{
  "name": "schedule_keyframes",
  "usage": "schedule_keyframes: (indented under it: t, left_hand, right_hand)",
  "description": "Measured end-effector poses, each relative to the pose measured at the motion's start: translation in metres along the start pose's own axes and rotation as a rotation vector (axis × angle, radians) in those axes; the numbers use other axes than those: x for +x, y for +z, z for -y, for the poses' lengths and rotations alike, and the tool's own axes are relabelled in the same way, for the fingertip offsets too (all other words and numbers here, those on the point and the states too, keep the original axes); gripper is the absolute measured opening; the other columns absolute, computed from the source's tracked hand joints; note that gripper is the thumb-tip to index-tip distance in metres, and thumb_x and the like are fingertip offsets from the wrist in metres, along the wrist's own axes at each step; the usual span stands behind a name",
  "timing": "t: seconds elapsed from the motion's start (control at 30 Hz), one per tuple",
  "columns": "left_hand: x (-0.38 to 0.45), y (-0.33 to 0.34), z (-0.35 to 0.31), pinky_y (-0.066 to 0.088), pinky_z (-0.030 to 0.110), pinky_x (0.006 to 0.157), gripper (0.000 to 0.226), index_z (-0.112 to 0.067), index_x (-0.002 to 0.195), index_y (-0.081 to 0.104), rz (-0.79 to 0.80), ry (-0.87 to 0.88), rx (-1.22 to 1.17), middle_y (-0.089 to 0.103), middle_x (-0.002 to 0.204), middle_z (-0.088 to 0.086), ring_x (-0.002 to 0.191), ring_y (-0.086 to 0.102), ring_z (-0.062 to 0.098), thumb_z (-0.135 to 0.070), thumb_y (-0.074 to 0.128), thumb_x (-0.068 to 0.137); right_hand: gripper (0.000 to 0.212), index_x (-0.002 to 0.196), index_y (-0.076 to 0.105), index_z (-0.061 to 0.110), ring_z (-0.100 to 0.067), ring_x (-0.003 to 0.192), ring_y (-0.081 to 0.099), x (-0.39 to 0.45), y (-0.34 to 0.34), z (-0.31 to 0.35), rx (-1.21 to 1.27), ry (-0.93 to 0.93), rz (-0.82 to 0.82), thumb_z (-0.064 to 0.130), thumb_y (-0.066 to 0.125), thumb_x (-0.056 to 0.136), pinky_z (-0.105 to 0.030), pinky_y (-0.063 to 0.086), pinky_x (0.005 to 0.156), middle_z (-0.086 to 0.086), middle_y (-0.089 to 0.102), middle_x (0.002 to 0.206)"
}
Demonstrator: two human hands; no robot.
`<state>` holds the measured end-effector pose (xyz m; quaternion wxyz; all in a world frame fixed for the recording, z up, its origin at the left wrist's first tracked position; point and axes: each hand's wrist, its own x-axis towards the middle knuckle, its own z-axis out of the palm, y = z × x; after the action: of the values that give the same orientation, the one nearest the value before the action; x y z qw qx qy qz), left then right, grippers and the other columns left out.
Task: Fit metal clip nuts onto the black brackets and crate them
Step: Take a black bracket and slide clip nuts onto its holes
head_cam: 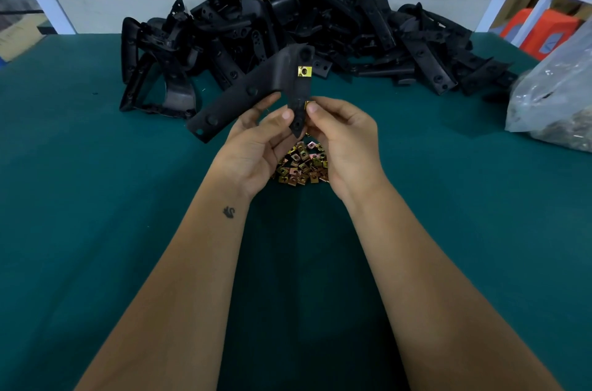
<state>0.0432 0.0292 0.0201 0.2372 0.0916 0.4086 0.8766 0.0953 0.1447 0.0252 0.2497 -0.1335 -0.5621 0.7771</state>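
Holding a black bracket (pixel 256 92) above the green bench (pixel 96 198), the left hand (pixel 256 147) grips it from below, thumb pressed on the short leg near its lower tip and the other fingers curled behind. The bracket is L-shaped: its long arm slants down toward 8 o'clock, and its short leg points toward 6 o'clock. A gold clip nut (pixel 304 71) already sits on the right edge of the short leg, near the bend. At 3 o'clock from the left thumb, the right hand (pixel 342 147) pinches a second clip nut (pixel 308 104) between thumb and forefinger, touching the same edge of the short leg lower down; whether it is seated on the edge cannot be told. Below the hands, toward 6 o'clock, a small heap of loose clip nuts (pixel 301 166) lies on the bench, partly hidden by the palms. At 12 o'clock, against the back wall, lies a large pile of black brackets (pixel 288 22). At 3 o'clock, on the bench's right edge, sits a clear plastic bag (pixel 554 96) whose contents are too blurred to make out.
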Motion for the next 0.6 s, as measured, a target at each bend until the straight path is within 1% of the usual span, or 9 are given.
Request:
schedule_keyframes:
  t: [0.03, 0.1, 0.17, 0.2, 0.23, 0.3, 0.43, 0.53, 0.6]
  left_hand:
    - [0.0, 0.0, 0.0, 0.059, 0.026, 0.074, 0.047, -0.012, 0.121, 0.055, 0.008, -0.001, -0.003, 0.076, 0.098, 0.006, 0.091, 0.073, 0.016, -0.006, 0.067, 0.076]
    - [0.001, 0.0, 0.002, 0.059, 0.026, 0.073, 0.031, -0.013, 0.112, 0.057, 0.015, 0.001, -0.015, 0.076, 0.094, 0.006, 0.086, 0.073, 0.015, 0.001, 0.062, 0.084]
    - [0.002, 0.001, 0.005, 0.06, 0.027, 0.075, 0.025, -0.014, 0.105, 0.057, 0.016, 0.016, -0.026, 0.076, 0.089, 0.006, 0.083, 0.073, 0.015, 0.006, 0.057, 0.09]
    - [0.002, 0.002, 0.006, 0.059, 0.027, 0.075, 0.025, -0.014, 0.103, 0.056, 0.022, 0.027, -0.028, 0.075, 0.085, 0.006, 0.082, 0.072, 0.015, 0.008, 0.055, 0.091]
    - [0.003, 0.003, 0.007, 0.059, 0.027, 0.074, 0.025, -0.014, 0.1, 0.055, 0.033, 0.038, -0.027, 0.074, 0.081, 0.005, 0.08, 0.072, 0.015, 0.009, 0.053, 0.092]
    - [0.004, 0.005, 0.01, 0.058, 0.026, 0.073, 0.027, -0.015, 0.095, 0.053, 0.056, 0.049, -0.022, 0.072, 0.076, 0.004, 0.076, 0.071, 0.014, 0.012, 0.05, 0.093]
    - [0.004, 0.009, 0.013, 0.058, 0.024, 0.072, 0.027, -0.015, 0.092, 0.052, 0.066, 0.056, -0.027, 0.072, 0.075, 0.002, 0.074, 0.07, 0.013, 0.012, 0.049, 0.094]
    - [0.004, 0.012, 0.016, 0.058, 0.025, 0.07, 0.028, -0.016, 0.095, 0.053, 0.046, 0.065, -0.052, 0.073, 0.075, 0.004, 0.074, 0.071, 0.014, 0.012, 0.049, 0.093]
    - [0.004, 0.013, 0.017, 0.058, 0.025, 0.068, 0.03, -0.016, 0.095, 0.054, 0.024, 0.072, -0.049, 0.073, 0.073, 0.004, 0.074, 0.072, 0.015, 0.014, 0.049, 0.093]
  right_hand:
    - [0.008, 0.095, 0.071, 0.005, -0.022, 0.095, 0.069, 0.0, 0.0, 0.0, -0.012, -0.013, -0.012, 0.001, 0.068, 0.088, -0.035, 0.056, 0.093, -0.013, 0.073, 0.097]
    - [0.008, 0.096, 0.071, 0.005, -0.011, 0.087, 0.069, -0.001, 0.002, 0.0, -0.052, -0.044, -0.034, 0.003, 0.07, 0.088, -0.023, 0.056, 0.082, -0.005, 0.073, 0.09]
    - [0.016, 0.1, 0.07, 0.003, -0.005, 0.083, 0.068, -0.004, 0.006, 0.0, -0.091, -0.07, -0.049, 0.007, 0.074, 0.085, -0.016, 0.053, 0.074, 0.001, 0.073, 0.087]
    - [0.023, 0.102, 0.068, 0.003, -0.006, 0.085, 0.068, -0.004, 0.008, -0.001, -0.119, -0.08, -0.058, 0.009, 0.077, 0.083, -0.017, 0.054, 0.075, 0.002, 0.073, 0.087]
    - [0.029, 0.105, 0.066, 0.004, -0.008, 0.089, 0.069, -0.005, 0.01, -0.002, -0.154, -0.09, -0.069, 0.012, 0.079, 0.08, -0.021, 0.056, 0.079, 0.002, 0.073, 0.089]
    - [0.036, 0.106, 0.063, 0.008, -0.013, 0.094, 0.069, -0.007, 0.014, -0.004, -0.22, -0.105, -0.098, 0.016, 0.082, 0.077, -0.029, 0.057, 0.085, -0.001, 0.071, 0.097]
    - [0.036, 0.105, 0.064, 0.011, -0.011, 0.092, 0.067, -0.007, 0.016, -0.004, -0.291, -0.163, -0.168, 0.02, 0.082, 0.076, -0.026, 0.056, 0.083, -0.002, 0.069, 0.099]
    - [0.035, 0.102, 0.066, 0.011, -0.015, 0.094, 0.067, -0.007, 0.016, -0.004, -0.331, -0.186, -0.2, 0.024, 0.083, 0.075, -0.036, 0.057, 0.087, -0.006, 0.069, 0.102]
    - [0.034, 0.102, 0.066, 0.011, -0.016, 0.094, 0.067, -0.007, 0.015, -0.004, -0.345, -0.18, -0.205, 0.025, 0.083, 0.075, -0.042, 0.057, 0.086, -0.007, 0.068, 0.102]
